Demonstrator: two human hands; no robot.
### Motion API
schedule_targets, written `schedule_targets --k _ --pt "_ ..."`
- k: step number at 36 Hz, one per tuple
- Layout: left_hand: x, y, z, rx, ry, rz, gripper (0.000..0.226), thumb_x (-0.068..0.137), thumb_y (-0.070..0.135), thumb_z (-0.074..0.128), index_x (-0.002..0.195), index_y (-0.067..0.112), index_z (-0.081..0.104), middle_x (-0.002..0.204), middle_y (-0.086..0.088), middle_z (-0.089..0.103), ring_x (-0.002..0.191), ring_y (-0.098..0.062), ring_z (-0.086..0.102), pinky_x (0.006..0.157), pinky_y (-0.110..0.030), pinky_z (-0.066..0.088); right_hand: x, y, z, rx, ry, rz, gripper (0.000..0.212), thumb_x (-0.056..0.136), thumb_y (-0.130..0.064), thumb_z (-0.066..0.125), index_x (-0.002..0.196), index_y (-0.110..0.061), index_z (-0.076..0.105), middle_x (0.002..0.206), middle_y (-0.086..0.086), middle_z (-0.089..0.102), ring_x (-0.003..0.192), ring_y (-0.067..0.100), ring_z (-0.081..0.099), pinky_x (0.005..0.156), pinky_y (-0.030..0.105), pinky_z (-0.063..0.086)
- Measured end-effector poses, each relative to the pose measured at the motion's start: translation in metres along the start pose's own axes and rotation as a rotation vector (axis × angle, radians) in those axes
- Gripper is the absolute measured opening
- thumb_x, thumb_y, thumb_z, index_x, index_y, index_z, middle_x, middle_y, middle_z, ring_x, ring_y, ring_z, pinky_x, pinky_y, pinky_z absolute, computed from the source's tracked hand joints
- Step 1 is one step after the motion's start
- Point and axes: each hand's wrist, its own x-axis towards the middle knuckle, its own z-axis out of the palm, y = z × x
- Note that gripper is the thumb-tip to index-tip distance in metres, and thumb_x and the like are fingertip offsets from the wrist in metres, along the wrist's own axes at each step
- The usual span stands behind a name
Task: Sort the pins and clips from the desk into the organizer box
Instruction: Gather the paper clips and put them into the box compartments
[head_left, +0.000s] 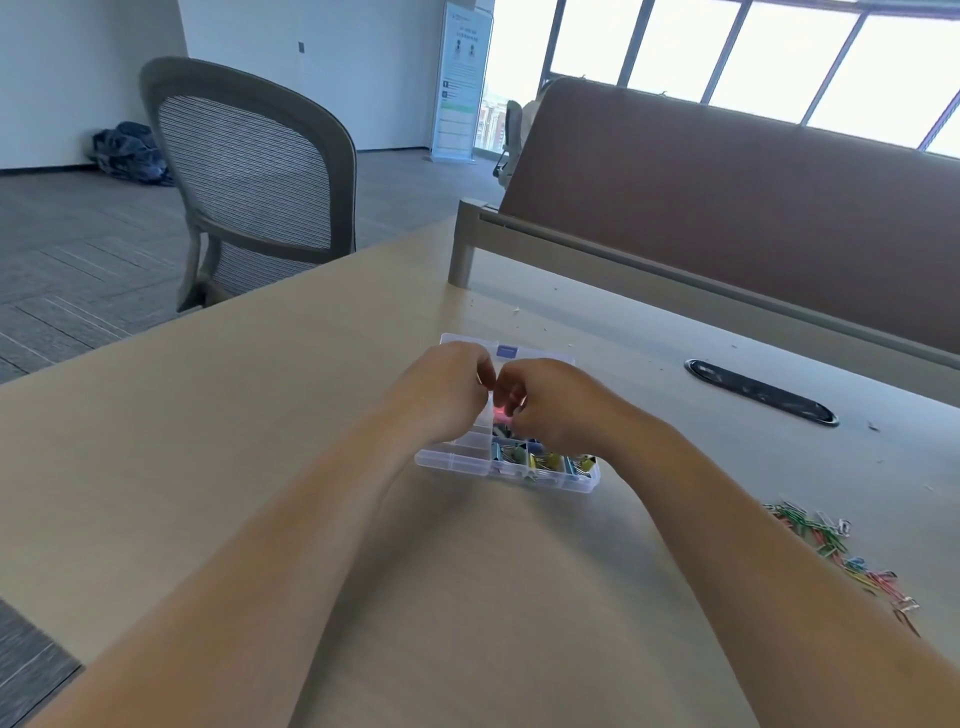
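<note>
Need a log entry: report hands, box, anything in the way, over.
Left hand and right hand meet over organizer box, fingers curled, grip unclear. Coloured clips in near compartments. Paper clips loose on desk, right side. Nothing blocking.

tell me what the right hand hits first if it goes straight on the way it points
Probably the left hand: the right hand points up-left above the organizer box, their fingers nearly meeting; depth is unclear.

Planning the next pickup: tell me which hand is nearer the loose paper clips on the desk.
Right. The right hand is over the organizer box, on the side toward the paper clips; the left hand is beside it, farther from them.
</note>
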Motion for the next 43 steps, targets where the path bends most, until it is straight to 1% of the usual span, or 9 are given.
schedule_targets --k 5,15,20,23,29,33,35,40,43 --pt "-0.001 0.002 -0.001 -0.009 -0.003 -0.004 0.026 0.092 0.004 0.044 0.098 0.019 0.065 0.078 0.005 0.054 0.065 -0.007 0.049 0.053 -0.016 0.033 0.001 0.001 0.0 0.001 0.018 -0.007 0.027 0.087 -0.004 0.062 0.107 -0.022 0.064 0.099 -0.005 0.067 0.087 0.015 0.062 0.082 0.031 0.056" --pt "-0.005 0.004 -0.003 -0.022 -0.014 -0.008 0.027 0.089 0.004 0.043 0.093 0.018 0.065 0.086 0.001 0.059 0.074 -0.015 0.053 0.055 -0.02 0.036 -0.004 -0.002 -0.002 0.043 0.029 -0.015 0.03 0.085 -0.002 0.059 0.109 -0.018 0.066 0.105 0.0 0.069 0.093 0.02 0.064 0.086 0.036 0.055" --pt "-0.007 0.007 -0.003 -0.015 -0.024 -0.003 0.025 0.091 0.006 0.043 0.096 0.017 0.065 0.088 0.001 0.057 0.077 -0.016 0.052 0.06 -0.022 0.035 -0.005 -0.001 -0.003 0.076 0.061 0.008 0.03 0.083 -0.001 0.058 0.101 -0.023 0.071 0.095 -0.005 0.072 0.078 0.014 0.067 0.071 0.031 0.058" --pt "-0.008 0.009 -0.003 -0.001 -0.018 0.002 0.026 0.092 0.006 0.043 0.101 0.016 0.066 0.09 0.002 0.055 0.079 -0.015 0.051 0.066 -0.022 0.036 -0.005 -0.001 -0.003 0.072 0.076 0.004 0.031 0.084 0.001 0.059 0.098 -0.023 0.072 0.09 -0.006 0.073 0.072 0.008 0.066 0.065 0.024 0.055" --pt "-0.009 0.009 -0.004 -0.002 -0.013 0.003 0.027 0.092 0.004 0.043 0.102 0.014 0.066 0.089 -0.001 0.057 0.075 -0.015 0.051 0.053 -0.016 0.032 -0.004 0.001 0.0 0.077 0.116 0.004 0.031 0.086 -0.002 0.055 0.1 -0.025 0.071 0.088 -0.012 0.072 0.074 0.007 0.066 0.072 0.031 0.059" --pt "-0.008 0.009 -0.003 -0.014 -0.021 0.002 0.031 0.092 0.003 0.042 0.106 0.013 0.067 0.089 -0.001 0.057 0.076 -0.015 0.051 0.054 -0.015 0.031 -0.002 0.003 0.003 0.006 0.14 -0.004 0.024 0.087 -0.007 0.056 0.099 -0.023 0.07 0.095 -0.003 0.07 0.083 0.017 0.065 0.081 0.04 0.057" --pt "-0.008 0.009 -0.003 -0.011 -0.016 0.007 0.032 0.092 0.003 0.042 0.106 0.014 0.068 0.087 0.0 0.055 0.073 -0.013 0.05 0.053 -0.014 0.03 -0.001 0.003 0.003 -0.003 0.134 0.0 0.019 0.087 -0.009 0.058 0.098 -0.022 0.069 0.093 -0.001 0.07 0.083 0.019 0.064 0.081 0.041 0.057" --pt "-0.009 0.011 -0.003 -0.015 -0.014 0.011 0.03 0.093 0.005 0.042 0.109 0.013 0.066 0.089 0.0 0.055 0.076 -0.013 0.051 0.057 -0.017 0.032 -0.002 0.003 0.004 0.01 0.144 -0.003 0.02 0.087 -0.008 0.059 0.098 -0.021 0.069 0.09 -0.001 0.069 0.08 0.016 0.064 0.079 0.037 0.057" --pt "-0.01 0.013 -0.003 -0.034 -0.021 0.004 0.029 0.091 0.005 0.043 0.105 0.013 0.066 0.087 -0.001 0.057 0.074 -0.014 0.051 0.054 -0.017 0.033 -0.004 0.004 0.003 0.005 0.172 -0.013 0.02 0.089 -0.007 0.057 0.097 -0.021 0.067 0.091 -0.001 0.068 0.079 0.015 0.062 0.069 0.025 0.052"
